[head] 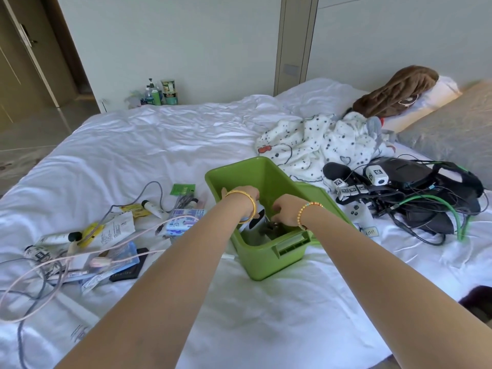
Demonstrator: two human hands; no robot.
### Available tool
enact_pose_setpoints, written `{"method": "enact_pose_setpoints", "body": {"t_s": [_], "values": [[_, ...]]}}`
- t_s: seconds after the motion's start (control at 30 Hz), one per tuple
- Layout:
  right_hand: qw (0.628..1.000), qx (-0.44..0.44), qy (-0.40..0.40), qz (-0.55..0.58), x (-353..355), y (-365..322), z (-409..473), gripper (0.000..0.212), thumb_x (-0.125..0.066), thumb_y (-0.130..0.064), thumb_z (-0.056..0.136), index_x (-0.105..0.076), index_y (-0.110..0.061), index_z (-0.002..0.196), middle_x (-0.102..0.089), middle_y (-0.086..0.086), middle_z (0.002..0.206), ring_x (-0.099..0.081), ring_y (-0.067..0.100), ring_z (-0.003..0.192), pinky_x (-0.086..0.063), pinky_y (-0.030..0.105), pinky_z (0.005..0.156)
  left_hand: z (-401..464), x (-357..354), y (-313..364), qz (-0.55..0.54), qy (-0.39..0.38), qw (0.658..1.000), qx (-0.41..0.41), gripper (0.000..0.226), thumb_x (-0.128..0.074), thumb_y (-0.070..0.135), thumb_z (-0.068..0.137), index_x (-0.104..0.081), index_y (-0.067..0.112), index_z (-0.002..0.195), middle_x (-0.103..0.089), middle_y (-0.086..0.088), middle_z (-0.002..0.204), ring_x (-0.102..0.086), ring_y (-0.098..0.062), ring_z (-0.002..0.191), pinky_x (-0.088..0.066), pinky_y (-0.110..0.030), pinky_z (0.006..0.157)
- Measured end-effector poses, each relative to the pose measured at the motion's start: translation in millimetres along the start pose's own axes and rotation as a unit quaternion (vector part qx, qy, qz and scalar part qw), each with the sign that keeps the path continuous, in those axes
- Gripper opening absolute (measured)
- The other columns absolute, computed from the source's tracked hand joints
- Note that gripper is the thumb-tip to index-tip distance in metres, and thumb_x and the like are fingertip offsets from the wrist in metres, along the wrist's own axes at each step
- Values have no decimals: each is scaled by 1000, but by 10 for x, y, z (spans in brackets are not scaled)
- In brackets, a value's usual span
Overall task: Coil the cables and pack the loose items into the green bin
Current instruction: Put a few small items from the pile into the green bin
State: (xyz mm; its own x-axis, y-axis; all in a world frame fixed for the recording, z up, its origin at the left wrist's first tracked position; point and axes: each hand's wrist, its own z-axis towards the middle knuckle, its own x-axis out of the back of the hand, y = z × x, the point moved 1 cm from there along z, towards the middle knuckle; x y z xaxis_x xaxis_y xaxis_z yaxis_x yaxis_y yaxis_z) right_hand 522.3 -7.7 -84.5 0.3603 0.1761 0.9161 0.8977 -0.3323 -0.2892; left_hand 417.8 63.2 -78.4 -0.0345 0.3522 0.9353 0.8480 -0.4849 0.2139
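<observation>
Reaching into the green plastic bin point(266, 258), your left hand point(243, 194) is gripping its rim; your right hand point(286, 210) is pinching something dark, unidentifiable.

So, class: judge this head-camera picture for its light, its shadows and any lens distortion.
Head view: soft, even daylight on the white bed sheet, no glare; deep shade inside the green bin hides what the right hand touches; wide-angle bending curves the door frame and stretches both forearms.
</observation>
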Motion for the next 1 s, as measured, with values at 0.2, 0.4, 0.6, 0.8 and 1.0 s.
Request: {"method": "enact_pose_setpoints", "body": {"t_s": [0.2,0.4,0.6,0.8,1.0], "values": [[998,16,35,55,36,-87,-155,34,-46,-2,91,-56,-3,123,-63,19,117,-60,32,106,-50,40,93,-244,188,-150,-93,64,993,-37,39,-59,26,89,-55,16,126,-58,-8,126,-54,-26,115,-43,-32,98],[981,49,153,109,64,-415,-363,31,-39,-7,93,-58,-11,117,-67,12,107,-56,20,72,-49,29,65,-630,233,-534,-157,167,973,-18,28,-53,24,91,-62,16,117,-62,-8,122,-57,-26,111,-43,-27,93],[952,167,248,69,-276,-1194,-596,26,-38,-14,94,-61,-12,107,-66,12,108,-60,33,97,-46,34,73,-1018,65,-1180,-75,167,982,38,29,-43,19,94,-64,12,112,-63,-11,120,-58,-30,108,-45,-32,89],[970,179,163,-21,-995,-1591,-413,24,-39,-11,92,-55,-9,110,-60,15,114,-56,32,104,-47,36,79,-1220,-281,-1841,-31,94,992,81,30,-47,22,93,-57,16,121,-54,-8,130,-52,-25,116,-41,-29,93],[994,53,34,-90,-1561,-1399,-119,43,-41,-10,91,-33,-3,132,-41,16,135,-41,31,126,-35,37,103,-1227,-755,-2045,0,17,998,55,49,-51,31,93,-40,13,137,-43,-7,143,-44,-25,129,-37,-33,103]]}}
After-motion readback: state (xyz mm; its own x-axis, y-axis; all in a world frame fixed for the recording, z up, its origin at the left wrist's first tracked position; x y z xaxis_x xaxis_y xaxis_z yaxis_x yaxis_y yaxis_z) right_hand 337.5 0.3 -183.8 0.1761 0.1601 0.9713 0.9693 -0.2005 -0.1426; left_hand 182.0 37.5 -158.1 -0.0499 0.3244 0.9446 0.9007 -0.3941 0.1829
